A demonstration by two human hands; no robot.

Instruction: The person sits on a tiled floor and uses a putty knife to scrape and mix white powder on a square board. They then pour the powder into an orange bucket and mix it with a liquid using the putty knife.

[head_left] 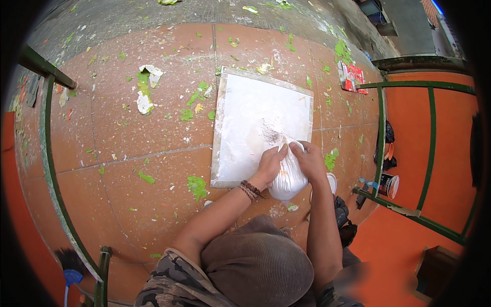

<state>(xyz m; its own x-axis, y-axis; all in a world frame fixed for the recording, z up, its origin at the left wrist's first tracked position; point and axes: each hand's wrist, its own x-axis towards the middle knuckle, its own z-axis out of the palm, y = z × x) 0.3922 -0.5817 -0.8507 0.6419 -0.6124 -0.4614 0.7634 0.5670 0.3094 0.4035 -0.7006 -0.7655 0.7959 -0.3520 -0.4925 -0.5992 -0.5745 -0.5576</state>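
A full white plastic bag (287, 180) hangs upright between my hands, over the near right corner of a white square board (240, 117) with a greyish rim. My left hand (272, 162), with dark beaded bracelets at its wrist, pinches the gathered top of the bag. On the other side, my right hand (308, 159) grips the same gathered neck. What is inside the bag cannot be made out. A greyish-brown speckled smudge (271, 134) marks the board just beyond my fingers.
Green and white paint flakes (197, 188) litter the brown tiled floor (133, 176). Green metal frames (49, 153) stand at both sides. A red packet (352, 77) lies far right; a dark tub (388, 185) and black bags (345, 220) lie nearer. A blue broom (72, 277) is at lower left.
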